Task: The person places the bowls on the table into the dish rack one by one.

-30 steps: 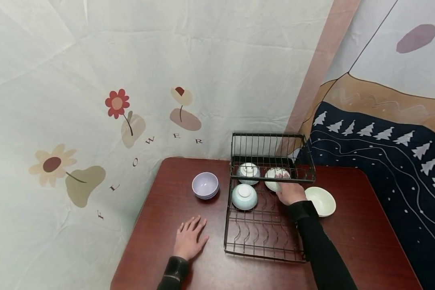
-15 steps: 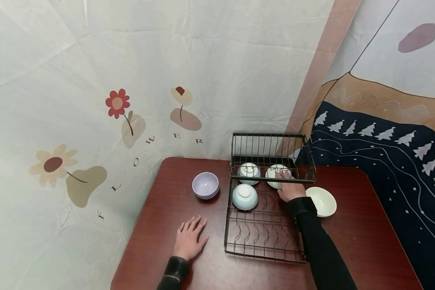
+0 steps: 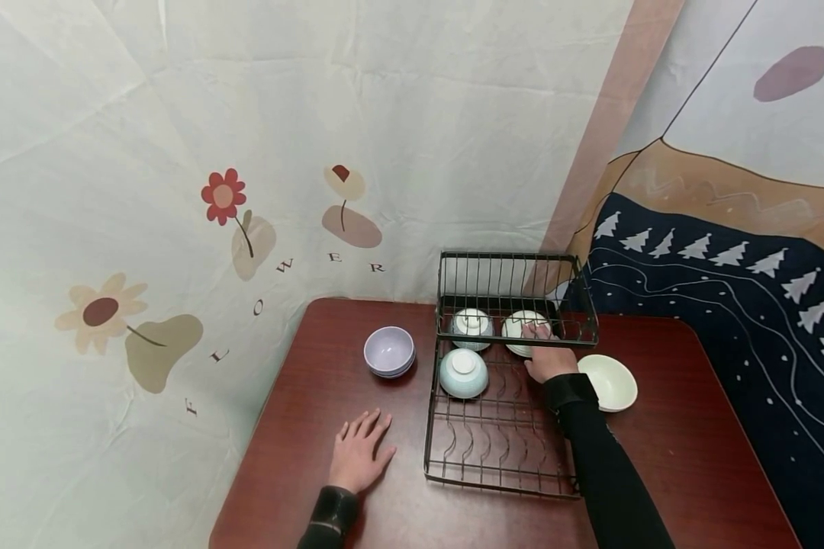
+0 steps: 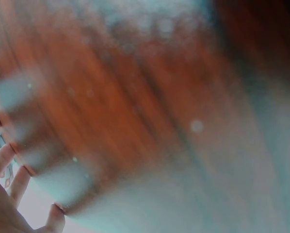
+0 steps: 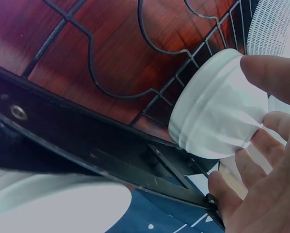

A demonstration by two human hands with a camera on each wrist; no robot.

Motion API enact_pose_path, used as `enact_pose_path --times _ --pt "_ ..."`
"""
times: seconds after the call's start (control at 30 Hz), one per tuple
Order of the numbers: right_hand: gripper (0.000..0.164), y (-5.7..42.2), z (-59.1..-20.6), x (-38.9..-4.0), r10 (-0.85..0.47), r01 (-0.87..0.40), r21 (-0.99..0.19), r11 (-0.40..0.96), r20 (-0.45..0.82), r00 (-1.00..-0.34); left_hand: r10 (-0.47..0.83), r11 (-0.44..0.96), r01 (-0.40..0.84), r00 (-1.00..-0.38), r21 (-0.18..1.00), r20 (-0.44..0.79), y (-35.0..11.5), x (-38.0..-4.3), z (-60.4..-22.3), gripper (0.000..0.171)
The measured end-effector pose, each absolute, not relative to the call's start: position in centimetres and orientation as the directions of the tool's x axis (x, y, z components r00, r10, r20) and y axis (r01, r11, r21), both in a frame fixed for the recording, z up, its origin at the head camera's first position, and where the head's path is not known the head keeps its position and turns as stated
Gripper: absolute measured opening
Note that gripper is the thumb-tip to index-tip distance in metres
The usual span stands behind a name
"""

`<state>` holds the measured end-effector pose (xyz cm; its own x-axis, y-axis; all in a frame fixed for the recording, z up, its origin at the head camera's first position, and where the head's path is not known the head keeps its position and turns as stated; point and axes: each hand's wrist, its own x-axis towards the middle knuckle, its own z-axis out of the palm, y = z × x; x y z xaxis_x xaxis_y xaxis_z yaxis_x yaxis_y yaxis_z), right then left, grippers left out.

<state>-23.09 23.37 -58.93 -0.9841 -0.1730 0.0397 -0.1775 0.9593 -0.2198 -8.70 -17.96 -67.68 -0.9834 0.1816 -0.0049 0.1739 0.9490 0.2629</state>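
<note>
Beneath the raised tier of a black wire dish rack (image 3: 501,488), my right hand (image 3: 552,363) holds an upside-down white bowl (image 3: 517,323). In the right wrist view the thumb lies along one side of this ribbed bowl (image 5: 213,114) and the fingers curve around the other. Left of it, a bowl with a white foot (image 3: 471,323) sits inverted under the same tier. A pale blue bowl (image 3: 463,374) stands inverted in front of that one. My left hand (image 3: 358,456) rests on the table with its fingers spread, touching no dish.
Stacked purple bowls (image 3: 389,351) stand upright left of the rack. A cream bowl (image 3: 608,383) sits to the right, close to my right sleeve. The upper wire basket (image 3: 508,276) overhangs my right hand. Behind the red-brown table (image 3: 302,381) hangs printed cloth.
My right hand has pushed the white bowl slightly back and to the right under the upper tier, then stayed almost still. The left hand has not moved.
</note>
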Motion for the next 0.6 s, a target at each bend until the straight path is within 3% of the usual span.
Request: enact_pose_path --times 0.37,0.6 --pt "0.069 23.63 -59.31 -23.13 -0.187 -0.191 -0.226 0.955 0.043 -0.982 0.186 0.950 0.177 -0.983 0.259 -0.009 -18.11 -8.77 -67.84 0.060" --pt "0.071 24.20 -58.68 -22.47 -0.217 -0.191 -0.302 0.934 -0.056 -0.975 0.193 0.944 0.194 -0.981 0.268 0.029 -18.12 -8.80 -68.03 0.060"
